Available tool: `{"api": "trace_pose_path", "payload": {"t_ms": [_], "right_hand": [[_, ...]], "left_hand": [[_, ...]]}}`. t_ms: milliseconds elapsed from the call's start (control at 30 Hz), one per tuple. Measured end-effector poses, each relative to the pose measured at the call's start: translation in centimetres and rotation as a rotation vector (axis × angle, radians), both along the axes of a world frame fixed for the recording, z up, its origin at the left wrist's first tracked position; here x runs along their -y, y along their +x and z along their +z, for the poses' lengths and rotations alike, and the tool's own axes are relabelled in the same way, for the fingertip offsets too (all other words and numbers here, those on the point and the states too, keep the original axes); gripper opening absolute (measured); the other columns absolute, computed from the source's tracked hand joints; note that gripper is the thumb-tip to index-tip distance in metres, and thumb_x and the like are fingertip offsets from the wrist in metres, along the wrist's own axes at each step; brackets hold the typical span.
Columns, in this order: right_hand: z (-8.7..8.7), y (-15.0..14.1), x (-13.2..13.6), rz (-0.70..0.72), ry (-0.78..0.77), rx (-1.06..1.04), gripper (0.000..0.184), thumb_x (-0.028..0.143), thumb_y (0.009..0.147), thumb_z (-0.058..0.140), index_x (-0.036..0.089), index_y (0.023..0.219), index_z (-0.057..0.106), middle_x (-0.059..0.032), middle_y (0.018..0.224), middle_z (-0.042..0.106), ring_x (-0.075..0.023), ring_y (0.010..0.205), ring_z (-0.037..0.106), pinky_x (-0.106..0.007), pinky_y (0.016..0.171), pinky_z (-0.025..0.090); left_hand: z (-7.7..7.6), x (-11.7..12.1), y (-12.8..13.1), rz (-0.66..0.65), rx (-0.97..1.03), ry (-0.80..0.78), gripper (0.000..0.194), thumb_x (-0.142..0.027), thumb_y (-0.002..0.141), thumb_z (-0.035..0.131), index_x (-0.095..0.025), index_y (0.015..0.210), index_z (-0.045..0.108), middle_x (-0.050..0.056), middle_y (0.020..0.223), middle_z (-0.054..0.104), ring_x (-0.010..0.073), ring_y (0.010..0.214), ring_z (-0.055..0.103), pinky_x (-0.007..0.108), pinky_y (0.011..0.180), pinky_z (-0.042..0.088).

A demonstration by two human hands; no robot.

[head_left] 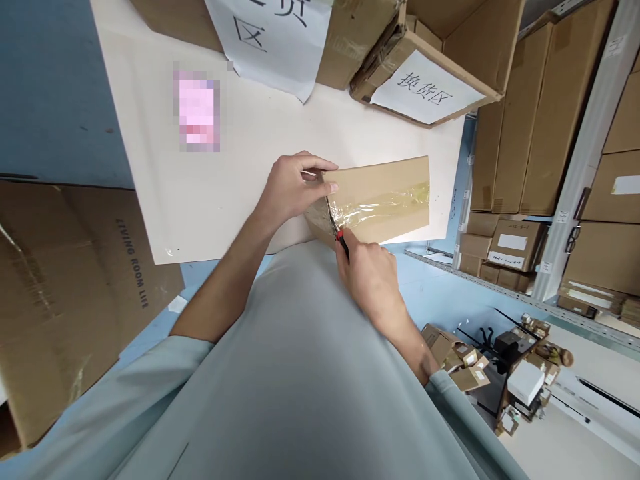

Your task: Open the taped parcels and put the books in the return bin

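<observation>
A taped cardboard box (383, 190) lies at the near edge of the white table (250, 120), with shiny clear tape (375, 209) along its upper face. My left hand (295, 187) grips the box's left end, thumb on the upper face and fingers at the far corner. In my right hand (370, 270) is a utility knife (341, 240) with a red and black handle. Its thin blade touches the box's left edge, by the end of the tape. The fingers of my right hand are wrapped round the handle and partly hidden.
Open cardboard boxes bearing white paper signs (430, 90) stand along the table's far side. A blurred pink item (197, 110) lies at the table's left. A large carton (75, 293) is at left; shelving with cartons (515, 243) stands at right.
</observation>
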State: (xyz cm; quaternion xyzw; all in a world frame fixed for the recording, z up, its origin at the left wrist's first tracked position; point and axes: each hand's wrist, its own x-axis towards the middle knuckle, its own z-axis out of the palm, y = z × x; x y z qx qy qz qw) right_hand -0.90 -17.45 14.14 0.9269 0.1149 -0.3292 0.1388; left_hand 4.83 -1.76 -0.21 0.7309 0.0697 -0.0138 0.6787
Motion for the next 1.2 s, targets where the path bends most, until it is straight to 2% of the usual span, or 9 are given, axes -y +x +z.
{"api": "trace_pose_path", "payload": {"t_ms": [267,467,567,700,867,933,1000,1100,1200], "right_hand": [[0.3,-3.3,1.8,-0.007,-0.09,-0.13,0.045,0.022,0.12,0.041,0.018,0.16,0.059,-0.0148,0.097,0.085,-0.0282,0.092,0.086,-0.032,0.076,0.058],[1.1,-3.1,3.6,0.011,0.058,-0.116,0.049,0.03,0.121,0.041,0.019,0.166,0.059,-0.0122,0.099,0.088,-0.0273,0.088,0.085,-0.031,0.073,0.055],[1.3,-2.1,6.3,-0.054,0.214,0.016,0.048,0.039,0.12,0.046,0.024,0.161,0.066,-0.009,0.097,0.088,-0.0264,0.083,0.084,-0.03,0.071,0.051],[0.2,0.8,12.2,-0.267,0.366,0.256,0.048,0.047,0.118,0.047,0.023,0.151,0.073,-0.0091,0.095,0.088,-0.0283,0.08,0.082,-0.031,0.072,0.049],[-2.0,4.7,19.1,-0.507,0.493,0.46,0.05,0.056,0.117,0.043,0.022,0.136,0.075,-0.0101,0.095,0.087,-0.0301,0.088,0.083,-0.034,0.081,0.051],[-2.7,5.7,20.9,-0.558,0.553,0.473,0.05,0.058,0.117,0.042,0.022,0.131,0.074,-0.0097,0.095,0.087,-0.0285,0.086,0.081,-0.034,0.082,0.051],[-3.3,6.5,22.2,-0.588,0.602,0.441,0.048,0.057,0.117,0.042,0.023,0.128,0.074,-0.0095,0.096,0.086,-0.0276,0.085,0.08,-0.034,0.081,0.051],[-4.3,7.2,23.6,-0.609,0.657,0.329,0.042,0.052,0.116,0.045,0.024,0.128,0.073,-0.0098,0.101,0.087,-0.0286,0.089,0.08,-0.036,0.084,0.053],[-5.3,7.9,24.7,-0.595,0.706,0.185,0.039,0.046,0.114,0.048,0.023,0.135,0.07,-0.01,0.103,0.086,-0.0303,0.094,0.081,-0.037,0.086,0.055]], "left_hand": [[0.5,0.4,-0.3,0.027,-0.026,0.021,0.031,-0.028,0.085,0.086,-0.024,0.116,0.087,0.006,0.124,0.084,0.0248,0.114,0.078,0.047,0.114,0.065],[0.4,0.5,-0.7,0.047,-0.024,0.046,0.034,-0.034,0.089,0.085,-0.024,0.121,0.084,0.006,0.129,0.082,0.025,0.119,0.078,0.047,0.116,0.065],[0.5,1.0,-1.2,0.091,-0.03,0.083,0.038,-0.042,0.095,0.082,-0.024,0.128,0.081,0.007,0.134,0.082,0.0262,0.124,0.077,0.048,0.119,0.064],[0.8,3.1,-2.3,0.176,-0.016,0.198,0.05,-0.056,0.107,0.07,-0.027,0.148,0.07,0.011,0.152,0.074,0.0285,0.142,0.071,0.049,0.125,0.058],[0.7,7.5,-3.2,0.278,0.027,0.372,0.069,-0.067,0.108,0.067,-0.033,0.167,0.054,0.014,0.18,0.047,0.0356,0.172,0.04,0.059,0.14,0.039],[0.4,8.6,-2.9,0.319,0.03,0.412,0.071,-0.07,0.108,0.063,-0.033,0.168,0.052,0.015,0.185,0.039,0.038,0.176,0.032,0.063,0.143,0.032],[0.2,8.8,-2.3,0.347,0.026,0.465,0.072,-0.073,0.108,0.061,-0.032,0.167,0.053,0.016,0.185,0.04,0.0389,0.176,0.032,0.066,0.144,0.028],[0.4,7.6,-0.9,0.314,0.025,0.555,0.072,-0.073,0.106,0.063,-0.031,0.164,0.057,0.015,0.18,0.048,0.0384,0.173,0.038,0.065,0.144,0.028],[1.6,6.5,0.3,0.248,0.021,0.64,0.068,-0.069,0.106,0.066,-0.031,0.162,0.06,0.014,0.179,0.05,0.038,0.172,0.042,0.064,0.145,0.029]]}}
